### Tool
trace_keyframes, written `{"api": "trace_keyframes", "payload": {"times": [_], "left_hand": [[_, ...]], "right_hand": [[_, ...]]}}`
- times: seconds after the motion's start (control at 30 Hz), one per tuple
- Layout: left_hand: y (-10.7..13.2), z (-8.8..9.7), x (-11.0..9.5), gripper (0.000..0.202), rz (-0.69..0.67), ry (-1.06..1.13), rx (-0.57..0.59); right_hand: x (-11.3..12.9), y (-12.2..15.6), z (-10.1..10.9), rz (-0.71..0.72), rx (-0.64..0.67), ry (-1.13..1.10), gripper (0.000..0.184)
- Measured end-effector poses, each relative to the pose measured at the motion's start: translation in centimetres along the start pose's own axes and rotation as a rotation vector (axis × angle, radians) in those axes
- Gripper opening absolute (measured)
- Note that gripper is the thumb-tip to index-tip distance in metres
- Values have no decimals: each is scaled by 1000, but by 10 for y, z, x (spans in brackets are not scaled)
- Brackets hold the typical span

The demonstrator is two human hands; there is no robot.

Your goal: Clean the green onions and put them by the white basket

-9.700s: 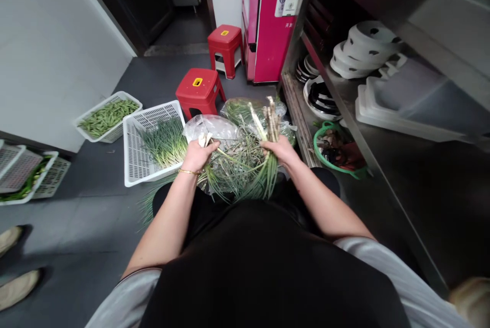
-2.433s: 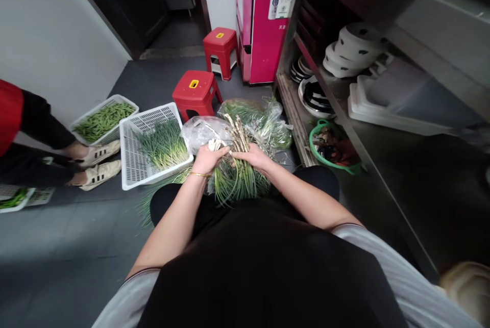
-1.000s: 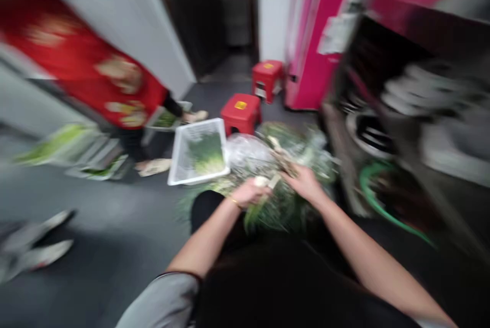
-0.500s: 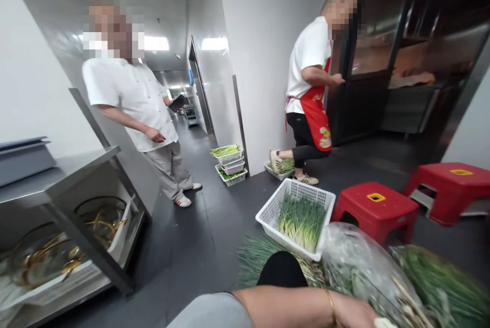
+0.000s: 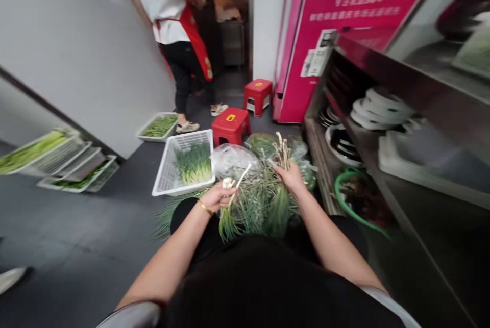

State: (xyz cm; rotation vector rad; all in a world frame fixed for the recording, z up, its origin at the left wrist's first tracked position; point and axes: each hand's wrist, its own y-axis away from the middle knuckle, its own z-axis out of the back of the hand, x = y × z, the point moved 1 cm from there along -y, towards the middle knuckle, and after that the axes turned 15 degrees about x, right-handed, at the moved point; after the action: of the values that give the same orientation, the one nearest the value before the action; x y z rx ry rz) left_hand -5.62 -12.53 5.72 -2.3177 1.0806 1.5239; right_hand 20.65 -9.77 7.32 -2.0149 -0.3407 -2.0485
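My left hand [image 5: 219, 196] is closed around a few scallions [image 5: 227, 222], their white ends up and green leaves hanging down. One white stalk sticks out at a slant above the fingers. In my right hand [image 5: 292, 178] is a thicker bunch of scallions [image 5: 279, 208], gripped near the top, with pale brownish root ends pointing up. Between and below both hands lies a loose heap of untrimmed scallions [image 5: 252, 198] with dry, tangled stalks. Just beyond my left hand stands a white basket [image 5: 165, 174], holding scallions laid in a row with their white ends toward me.
A clear plastic bag [image 5: 233, 157] lies beside the basket. Red stools [image 5: 230, 126] stand behind it. To the right is a metal shelf [image 5: 367, 129] with stacked plates and a green-rimmed basket [image 5: 339, 193]. A co-worker in a red apron [image 5: 195, 37] stands ahead; stacked vegetable baskets [image 5: 76, 152] are left.
The view has swung right and down, bringing both hands into sight. Earlier only my left arm showed, reaching to the lower right. The co-worker in the red apron now has both feet down.
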Motion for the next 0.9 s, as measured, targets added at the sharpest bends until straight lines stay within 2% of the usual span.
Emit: {"api": "trace_keyframes", "payload": {"times": [0.07, 0.1, 0.17, 0.23, 0.33, 0.4, 0.47, 0.57, 0.63, 0.73, 0.8, 0.9], "left_hand": [[-6, 6, 2, 32, 9, -11, 76], [-7, 6, 2, 32, 26, -21, 102], [-7, 1, 1, 33, 60, -44, 130], [-11, -5, -1, 35, 72, -70, 124], [-24, -12, -8, 37, 64, -122, 63], [-32, -14, -13, 34, 82, -215, -1], [-35, -11, -19, 33, 75, -344, -88], [-31, -2, -25, 37, -19, -431, -202], [-28, 0, -25, 40, -96, -376, -221], [-32, -10, -18, 36, -121, -340, -240], [-41, -22, -12, 27, -106, -467, -325], [-52, -36, -7, 23, -98, -671, -438]], "right_hand": [[25, -29, -11, 4, 4, -86, 46], [30, -43, -19, 11, 51, -110, 47], [28, -61, -33, 22, 145, -66, 34], [21, -65, -45, 36, 220, 37, 23], [15, -60, -56, 36, 315, 154, 22], [14, -58, -57, 18, 332, 151, 21], [14, -60, -51, -25, 326, 23, 24], [10, -64, -39, -157, 345, -297, 30], [7, -65, -34, -225, 325, -445, 30], [0, -68, -37, -236, 176, -511, 26], [-5, -70, -46, -242, 93, -489, 24], [-7, -69, -58, -206, 59, -393, 28]]}}
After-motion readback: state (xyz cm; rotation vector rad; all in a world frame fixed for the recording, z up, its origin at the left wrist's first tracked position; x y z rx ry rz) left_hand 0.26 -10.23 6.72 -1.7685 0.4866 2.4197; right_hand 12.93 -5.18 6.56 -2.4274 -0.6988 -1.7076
